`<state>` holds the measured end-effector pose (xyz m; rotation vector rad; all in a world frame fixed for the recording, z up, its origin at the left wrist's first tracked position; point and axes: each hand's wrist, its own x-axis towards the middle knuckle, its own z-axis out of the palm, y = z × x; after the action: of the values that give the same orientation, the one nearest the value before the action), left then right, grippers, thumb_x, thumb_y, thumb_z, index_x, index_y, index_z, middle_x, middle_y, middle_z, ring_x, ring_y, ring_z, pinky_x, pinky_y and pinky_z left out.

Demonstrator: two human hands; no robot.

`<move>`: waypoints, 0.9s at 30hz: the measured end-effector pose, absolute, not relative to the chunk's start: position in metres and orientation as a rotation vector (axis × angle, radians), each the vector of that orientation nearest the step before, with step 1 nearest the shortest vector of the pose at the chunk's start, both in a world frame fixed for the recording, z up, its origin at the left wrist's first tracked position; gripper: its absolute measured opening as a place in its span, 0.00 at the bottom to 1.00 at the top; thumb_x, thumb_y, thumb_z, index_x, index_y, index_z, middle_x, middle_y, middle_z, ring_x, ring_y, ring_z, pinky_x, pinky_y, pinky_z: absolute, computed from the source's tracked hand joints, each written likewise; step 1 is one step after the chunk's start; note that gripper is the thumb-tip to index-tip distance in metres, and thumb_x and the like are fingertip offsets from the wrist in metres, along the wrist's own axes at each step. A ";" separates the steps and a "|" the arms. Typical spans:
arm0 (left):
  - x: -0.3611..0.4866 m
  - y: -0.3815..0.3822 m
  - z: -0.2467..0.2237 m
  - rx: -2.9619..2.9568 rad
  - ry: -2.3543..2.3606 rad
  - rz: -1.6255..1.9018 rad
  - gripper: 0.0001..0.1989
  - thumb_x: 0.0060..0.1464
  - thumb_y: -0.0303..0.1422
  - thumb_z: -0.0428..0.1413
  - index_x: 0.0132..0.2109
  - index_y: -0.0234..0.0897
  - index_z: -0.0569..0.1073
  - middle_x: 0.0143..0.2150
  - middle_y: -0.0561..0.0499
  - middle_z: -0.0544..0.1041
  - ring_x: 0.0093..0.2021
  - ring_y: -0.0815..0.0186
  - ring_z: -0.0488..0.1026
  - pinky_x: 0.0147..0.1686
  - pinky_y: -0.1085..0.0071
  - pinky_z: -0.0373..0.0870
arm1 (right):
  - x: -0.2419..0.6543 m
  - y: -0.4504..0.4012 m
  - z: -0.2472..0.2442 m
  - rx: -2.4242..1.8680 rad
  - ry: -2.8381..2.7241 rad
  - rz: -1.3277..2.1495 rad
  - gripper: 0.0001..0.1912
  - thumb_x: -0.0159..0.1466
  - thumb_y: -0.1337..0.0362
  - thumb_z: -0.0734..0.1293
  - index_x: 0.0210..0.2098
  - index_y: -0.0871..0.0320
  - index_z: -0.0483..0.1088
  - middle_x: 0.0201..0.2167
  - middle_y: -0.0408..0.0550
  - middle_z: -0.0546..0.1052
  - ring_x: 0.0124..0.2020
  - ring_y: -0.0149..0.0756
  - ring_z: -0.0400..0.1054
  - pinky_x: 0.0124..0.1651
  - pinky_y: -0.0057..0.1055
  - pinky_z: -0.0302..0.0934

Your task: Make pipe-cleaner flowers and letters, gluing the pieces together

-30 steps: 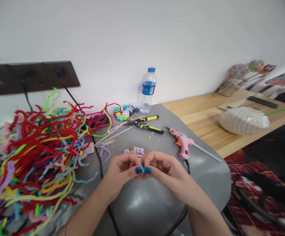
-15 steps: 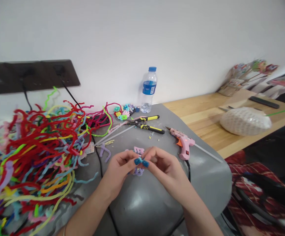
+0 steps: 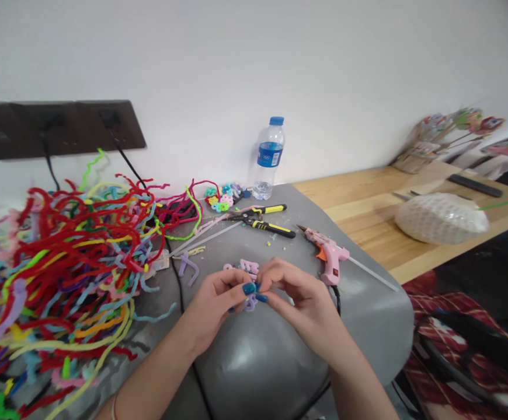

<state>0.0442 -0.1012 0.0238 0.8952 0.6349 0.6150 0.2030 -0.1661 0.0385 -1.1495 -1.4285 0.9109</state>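
In the head view, a small light-blue piece (image 3: 255,287) is sitting at the meeting fingertips of the two hands, just above the grey tabletop (image 3: 368,326); it is showing as little more than a sliver, and the fingers are hiding its shape. The left hand (image 3: 221,297) is pinching it, thumb and forefinger pressing together on it. The right hand (image 3: 298,297) is bringing its thumb and forefinger close together at the same spot, but I cannot tell whether they are clamping the piece or only touching it. Beneath the fingertips, purple curled pieces (image 3: 251,303) are lying partly covered, and just behind the hands pink curled pieces (image 3: 249,266) are resting on the table. Farther back, yellow-and-black pliers (image 3: 263,221) are lying with their handles spread, near a cluster of colourful flower shapes (image 3: 223,198) and a water bottle (image 3: 270,157) that is standing by the wall. A pink glue gun (image 3: 330,256) is lying beyond the right hand, its cord running down behind the right wrist. On the left, a tangled heap of fuzzy stems (image 3: 83,251) is crowding the table, and a black cable (image 3: 179,286) is passing under the left forearm.
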 end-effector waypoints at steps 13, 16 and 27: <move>0.047 -0.102 0.014 0.718 0.625 0.714 0.16 0.42 0.39 0.71 0.28 0.33 0.76 0.26 0.55 0.68 0.23 0.76 0.54 0.24 0.75 0.50 | 0.192 -0.158 0.026 -1.084 -1.178 0.883 0.08 0.61 0.61 0.74 0.38 0.55 0.73 0.35 0.46 0.77 0.36 0.35 0.74 0.40 0.31 0.71; 0.051 -0.105 0.014 0.650 0.631 0.774 0.16 0.40 0.40 0.71 0.29 0.34 0.76 0.25 0.56 0.68 0.23 0.76 0.54 0.23 0.76 0.51 | 0.176 -0.157 0.017 -1.111 -1.088 0.726 0.05 0.61 0.63 0.73 0.36 0.55 0.74 0.35 0.47 0.78 0.37 0.36 0.75 0.40 0.31 0.73; 0.054 -0.111 0.018 0.648 0.643 0.872 0.15 0.41 0.38 0.71 0.27 0.34 0.74 0.21 0.60 0.61 0.21 0.77 0.53 0.23 0.78 0.52 | 0.165 -0.157 0.014 -1.165 -1.105 0.411 0.08 0.62 0.72 0.70 0.34 0.52 0.79 0.33 0.48 0.81 0.38 0.40 0.75 0.40 0.36 0.69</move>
<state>0.0538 -0.1113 0.0178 0.6477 0.6434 0.8725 0.1647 -0.1571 0.0143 -1.1654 -1.1053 0.4105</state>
